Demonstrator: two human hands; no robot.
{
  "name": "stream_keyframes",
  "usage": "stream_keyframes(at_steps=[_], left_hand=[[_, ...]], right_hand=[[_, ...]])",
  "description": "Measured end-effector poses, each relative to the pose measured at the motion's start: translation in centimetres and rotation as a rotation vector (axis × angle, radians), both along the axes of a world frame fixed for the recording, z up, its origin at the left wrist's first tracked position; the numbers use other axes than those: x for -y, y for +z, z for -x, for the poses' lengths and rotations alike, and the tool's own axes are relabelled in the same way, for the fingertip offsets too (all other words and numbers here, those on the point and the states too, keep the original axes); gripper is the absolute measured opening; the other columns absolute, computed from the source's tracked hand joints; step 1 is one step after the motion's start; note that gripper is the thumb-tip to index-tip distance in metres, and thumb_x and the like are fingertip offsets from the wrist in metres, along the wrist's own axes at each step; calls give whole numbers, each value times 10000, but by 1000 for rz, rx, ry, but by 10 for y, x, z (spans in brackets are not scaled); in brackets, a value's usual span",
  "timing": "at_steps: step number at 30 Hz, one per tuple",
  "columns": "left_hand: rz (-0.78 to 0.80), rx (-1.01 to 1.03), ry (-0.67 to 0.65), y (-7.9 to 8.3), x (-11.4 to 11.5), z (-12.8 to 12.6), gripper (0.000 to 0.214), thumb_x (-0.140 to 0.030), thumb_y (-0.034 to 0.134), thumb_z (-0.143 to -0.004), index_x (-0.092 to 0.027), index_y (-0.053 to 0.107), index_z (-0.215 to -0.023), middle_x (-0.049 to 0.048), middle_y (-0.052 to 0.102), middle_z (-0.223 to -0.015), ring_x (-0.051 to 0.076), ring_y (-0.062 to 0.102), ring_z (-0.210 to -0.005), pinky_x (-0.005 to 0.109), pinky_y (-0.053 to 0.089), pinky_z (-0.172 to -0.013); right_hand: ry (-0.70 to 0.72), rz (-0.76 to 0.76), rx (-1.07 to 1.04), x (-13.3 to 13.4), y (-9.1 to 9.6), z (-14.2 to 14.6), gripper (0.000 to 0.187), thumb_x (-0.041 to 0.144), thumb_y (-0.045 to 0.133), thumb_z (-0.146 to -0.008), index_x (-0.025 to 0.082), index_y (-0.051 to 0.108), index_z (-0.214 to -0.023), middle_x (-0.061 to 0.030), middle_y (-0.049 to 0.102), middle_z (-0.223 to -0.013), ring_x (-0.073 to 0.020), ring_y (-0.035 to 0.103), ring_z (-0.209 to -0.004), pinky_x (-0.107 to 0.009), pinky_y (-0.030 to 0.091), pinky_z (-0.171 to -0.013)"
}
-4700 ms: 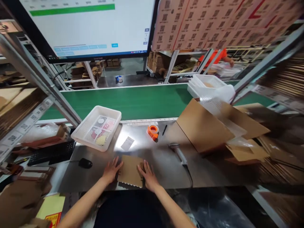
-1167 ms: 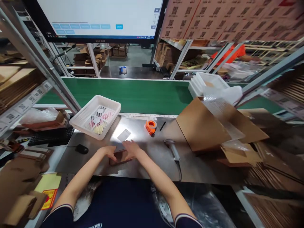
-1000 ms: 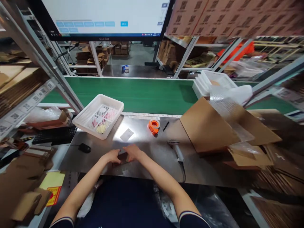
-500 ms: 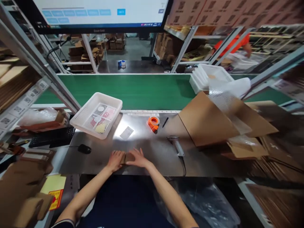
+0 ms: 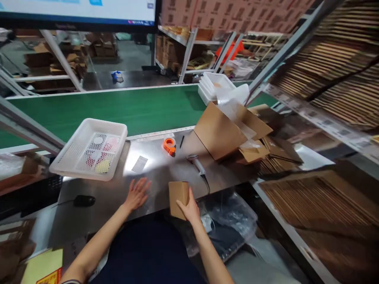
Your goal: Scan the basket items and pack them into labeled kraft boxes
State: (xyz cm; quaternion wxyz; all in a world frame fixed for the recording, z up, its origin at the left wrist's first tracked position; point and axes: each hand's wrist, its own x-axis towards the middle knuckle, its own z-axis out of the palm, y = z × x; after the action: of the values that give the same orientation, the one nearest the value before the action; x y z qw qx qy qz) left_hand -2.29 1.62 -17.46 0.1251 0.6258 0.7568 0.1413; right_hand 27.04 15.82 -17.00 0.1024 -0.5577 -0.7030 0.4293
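Note:
My right hand (image 5: 189, 210) grips a small brown cardboard box (image 5: 178, 197) at the near edge of the steel worktable (image 5: 166, 173), holding it upright. My left hand (image 5: 136, 194) lies flat on the table with its fingers spread, holding nothing, a little to the left of the box. A white mesh basket (image 5: 90, 149) with several coloured items stands further left, and a small paper slip (image 5: 139, 163) lies between it and my hands.
An orange tape dispenser (image 5: 169, 145), a black pen (image 5: 181, 141) and a handheld scanner (image 5: 197, 165) lie mid-table. An open carton with bubble wrap (image 5: 227, 126) stands right. A green conveyor (image 5: 118, 108) runs behind. A mouse (image 5: 83, 200) sits left. Flat cardboard stacks (image 5: 319, 197) fill the right.
The flat cardboard piece has been folded up under both hands into a small box. My right hand has carried it to the right, my left hand has let go, and my view has swung right.

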Motion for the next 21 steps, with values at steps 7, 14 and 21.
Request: stream_keyframes(at_steps=[7, 14, 21], left_hand=[[-107, -23, 244, -41, 81, 6, 599, -395, 475, -1067, -173, 474, -1624, 236, 395, -1707, 389, 518, -1494, 660, 290, -1301], [-93, 71, 213, -36, 78, 20, 575, -405, 496, -1047, -207, 516, -1586, 210, 432, -1685, 384, 493, -1521, 639, 338, -1297], [9, 680, -35, 15, 7, -28, 1270, -624, 817, -825, -265, 16, -1742, 234, 277, -1765, 417, 362, -1612, 645, 395, -1274]], right_hand=[[-56, -270, 480, 17, -14, 4, 827, 445, 571, -1023, 290, 217, -1755, -180, 579, -1379, -374, 713, -1132, -478, 626, -874], [-49, -143, 468, 120, -66, -90, 721, 446, 438, -1016, 279, 349, -1712, -179, 620, -1316, -399, 730, -1110, -530, 646, -824], [-13, -461, 154, 130, -50, -74, 786, 441, 601, -958, 209, 366, -1671, -186, 607, -1518, -402, 598, -1397, -656, 472, -1193]])
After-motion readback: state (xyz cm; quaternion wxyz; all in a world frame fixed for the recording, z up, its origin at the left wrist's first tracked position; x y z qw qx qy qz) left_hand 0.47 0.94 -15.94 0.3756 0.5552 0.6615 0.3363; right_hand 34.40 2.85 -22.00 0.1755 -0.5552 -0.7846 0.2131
